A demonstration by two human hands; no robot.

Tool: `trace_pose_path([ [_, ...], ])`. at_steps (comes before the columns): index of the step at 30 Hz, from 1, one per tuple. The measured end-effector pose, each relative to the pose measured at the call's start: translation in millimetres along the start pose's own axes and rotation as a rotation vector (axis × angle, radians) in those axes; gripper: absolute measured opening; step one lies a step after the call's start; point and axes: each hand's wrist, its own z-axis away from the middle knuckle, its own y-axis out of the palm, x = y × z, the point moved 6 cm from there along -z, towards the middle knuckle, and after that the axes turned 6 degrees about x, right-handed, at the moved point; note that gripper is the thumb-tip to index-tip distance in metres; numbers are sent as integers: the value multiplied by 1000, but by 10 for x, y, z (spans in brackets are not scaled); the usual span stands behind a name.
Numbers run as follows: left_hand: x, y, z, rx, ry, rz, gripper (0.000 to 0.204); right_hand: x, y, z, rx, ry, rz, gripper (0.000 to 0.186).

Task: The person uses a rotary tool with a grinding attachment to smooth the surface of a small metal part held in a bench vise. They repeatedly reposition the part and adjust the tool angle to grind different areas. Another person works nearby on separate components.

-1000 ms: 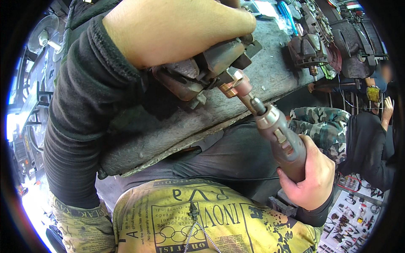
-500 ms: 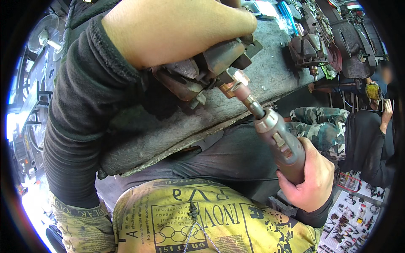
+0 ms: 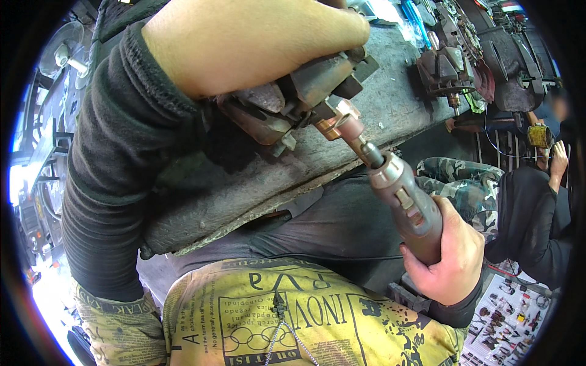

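Observation:
My left hand (image 3: 256, 46) lies over an alternator rotor (image 3: 323, 76) with dark claw-shaped metal poles, closed on its upper side; most of the fingers are hidden. Copper-coloured slip rings (image 3: 329, 127) and a brown collar (image 3: 350, 127) on its shaft point toward my right hand. My right hand (image 3: 448, 259) is wrapped round a grey pistol-shaped hand tool (image 3: 406, 204) with a metal nose and a switch on its side. The tool's short steel tip (image 3: 371, 151) is close to the shaft end; whether they touch I cannot tell.
The rotor rests at the worn grey bench (image 3: 244, 189), whose edge runs before my lap. Another rotor (image 3: 444, 72) stands farther right among metal parts. A co-worker in camouflage trousers (image 3: 464, 177) sits at the right. Small parts lie on a white surface (image 3: 510, 317) at lower right.
The tool has tilted slightly, and its tip now sits a little off the line of the rotor's shaft. My left hand and the rotor have shifted slightly left.

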Motion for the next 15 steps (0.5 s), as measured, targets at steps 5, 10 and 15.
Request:
trace_pose_path([
  [5, -23, -5, 0, 13, 43, 22, 30, 25, 18, -5, -21, -84, 66, 72],
  [10, -55, 17, 56, -87, 113, -109, 32, -45, 2, 23, -29, 12, -15, 74],
  [15, 3, -96, -3, 27, 35, 4, 32, -20, -39, 34, 65, 22, -20, 75],
])
